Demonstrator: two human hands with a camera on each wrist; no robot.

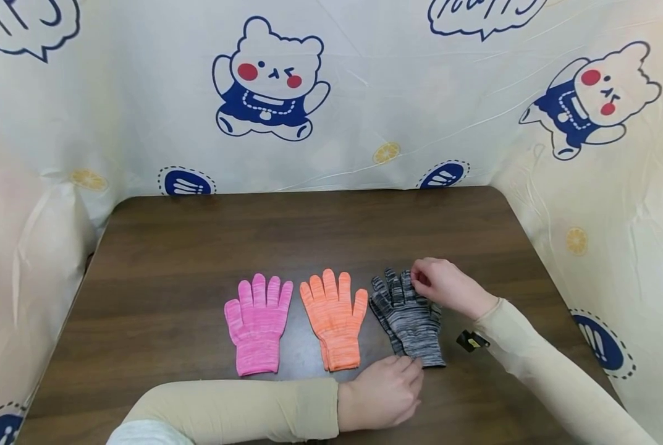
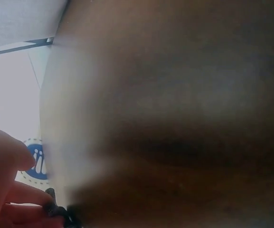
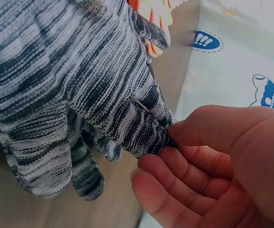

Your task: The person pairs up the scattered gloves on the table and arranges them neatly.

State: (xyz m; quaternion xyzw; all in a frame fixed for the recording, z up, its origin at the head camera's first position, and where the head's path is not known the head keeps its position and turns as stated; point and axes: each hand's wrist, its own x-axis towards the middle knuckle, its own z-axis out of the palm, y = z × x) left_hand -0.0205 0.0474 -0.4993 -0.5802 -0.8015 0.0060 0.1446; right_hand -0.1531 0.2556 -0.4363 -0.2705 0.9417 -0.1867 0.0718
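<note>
A pair of black-and-grey striped knit gloves [image 1: 420, 327] lies on the table, one overlapping the other, fingers pointing away. My right hand [image 1: 448, 284] pinches a fingertip of the upper glove [image 3: 103, 71] between thumb and fingers, which the right wrist view shows close up. At the cuff end, my left hand [image 1: 384, 392] has its fingers curled, with a dark bit of glove cuff [image 2: 61, 213] at the fingertips in the left wrist view. An orange glove [image 1: 337, 321] lies left of the striped pair, and a pink glove [image 1: 259, 327] lies farther left.
The brown wooden table [image 1: 198, 241] has rounded far corners. A pale curtain [image 1: 364, 93] printed with bears hangs behind it and along both sides. A small black device [image 1: 472, 340] is at the right wrist. My left sleeve [image 1: 242, 405] crosses in front of the gloves.
</note>
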